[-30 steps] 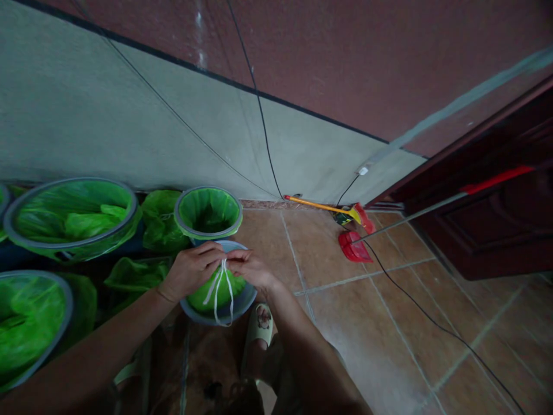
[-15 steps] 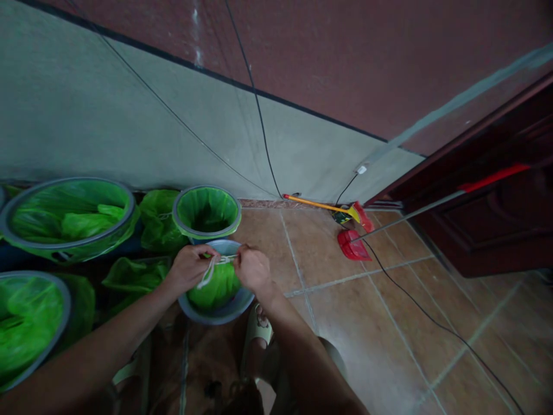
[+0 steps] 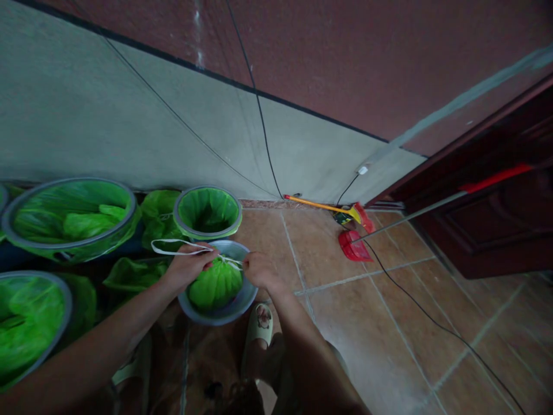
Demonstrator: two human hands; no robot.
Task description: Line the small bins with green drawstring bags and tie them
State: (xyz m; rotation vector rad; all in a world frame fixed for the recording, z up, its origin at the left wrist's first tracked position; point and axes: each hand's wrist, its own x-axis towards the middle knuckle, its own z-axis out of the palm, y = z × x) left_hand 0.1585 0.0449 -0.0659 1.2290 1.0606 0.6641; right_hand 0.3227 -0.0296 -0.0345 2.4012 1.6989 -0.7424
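Observation:
A green plastic bag [image 3: 217,283], gathered at its top, sits inside a grey bin [image 3: 220,316] at my feet. White drawstring [image 3: 231,263] runs across the bag's neck between my hands. My left hand [image 3: 193,263] is closed on the drawstring at the left, with a long loop of it sticking out leftward past the fingers. On the right, my right hand [image 3: 260,270] is closed on the other end of the drawstring, just over the bin's right rim. The fingertips of my right hand are partly hidden.
Several green-lined bins stand along the wall, among them a small one [image 3: 208,227] just behind and large ones [image 3: 71,249] at the left. A red dustpan [image 3: 354,246] and a yellow-handled brush [image 3: 319,204] lie right. A black cable [image 3: 415,297] crosses the tiled floor.
My hands have moved apart, the right one to the right. The bag's neck is drawn tighter, and the drawstring loop that hung down now stretches out left of my left hand.

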